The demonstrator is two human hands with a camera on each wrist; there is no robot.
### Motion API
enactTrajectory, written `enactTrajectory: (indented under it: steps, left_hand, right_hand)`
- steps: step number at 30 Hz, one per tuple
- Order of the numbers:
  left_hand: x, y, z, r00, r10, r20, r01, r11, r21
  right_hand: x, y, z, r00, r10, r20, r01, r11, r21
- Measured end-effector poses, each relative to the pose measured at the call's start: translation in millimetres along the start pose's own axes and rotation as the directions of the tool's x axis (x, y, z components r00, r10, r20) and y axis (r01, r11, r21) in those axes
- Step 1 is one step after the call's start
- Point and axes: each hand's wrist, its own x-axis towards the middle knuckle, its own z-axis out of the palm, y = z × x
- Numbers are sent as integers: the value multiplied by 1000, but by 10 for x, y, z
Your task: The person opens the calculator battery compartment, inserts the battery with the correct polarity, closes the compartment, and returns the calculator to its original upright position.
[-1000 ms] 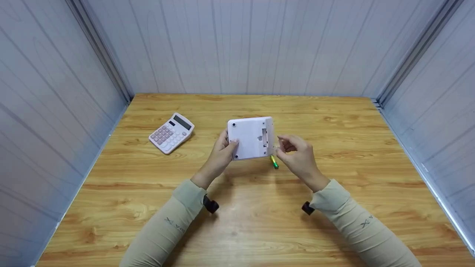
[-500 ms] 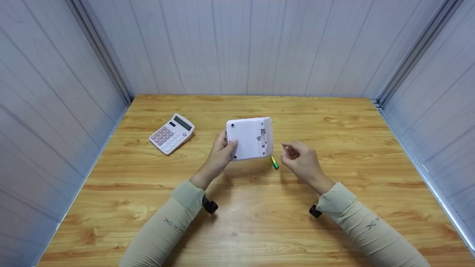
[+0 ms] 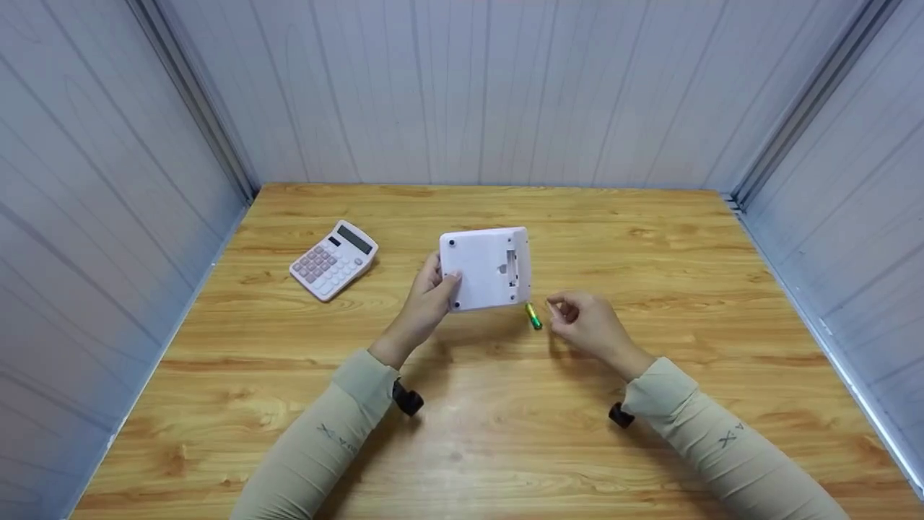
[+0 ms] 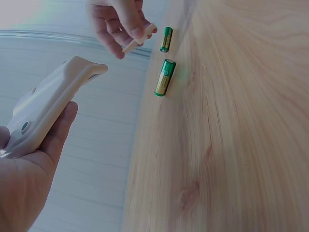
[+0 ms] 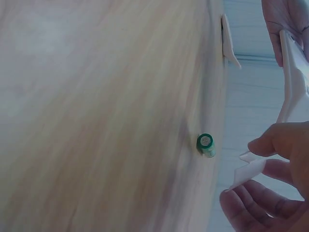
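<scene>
My left hand (image 3: 426,295) grips a white calculator (image 3: 480,271) by its left edge, back side up. An uncovered battery compartment (image 3: 512,269) shows in that back, towards the right. To the right, my right hand (image 3: 588,323) pinches a small white battery cover (image 5: 249,171) between thumb and fingers, apart from the calculator. Below the calculator's right corner a green and gold battery (image 3: 533,315) lies on the table. In the left wrist view there are two such batteries, a nearer battery (image 4: 165,77) and a farther battery (image 4: 166,39); only one shows in the head view.
A second calculator (image 3: 334,260), white with pinkish keys, lies face up at the left of the wooden table (image 3: 462,433). Pale panel walls (image 3: 462,94) stand at the back and on both sides.
With the battery cover in its grip, my right hand has drawn away from the calculator, rightward and down. My left hand and the calculator have barely shifted.
</scene>
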Motion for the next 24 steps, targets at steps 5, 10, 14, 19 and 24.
enactTrajectory:
  steps: [5,10,14,19,24]
  left_hand:
    - [1,18,-7,1000,2,-5,-2,1000,2]
    - [1,24,-6,1000,14,0,-14,1000,3]
    - [2,16,-1,1000,18,-1,-18,1000,-4]
    - [3,5,6,1000,18,-5,-18,1000,2]
    - [3,0,5,1000,11,-19,-11,1000,4]
  right_hand:
    - [-14,26,-13,997,33,64,-31,999,-24]
    - [-21,48,-20,991,73,114,-68,997,-48]
    - [-39,52,-26,978,121,167,-113,992,-59]
    - [-66,59,-32,963,145,228,-129,988,-85]
    - [-81,74,-44,947,176,267,-146,981,-128]
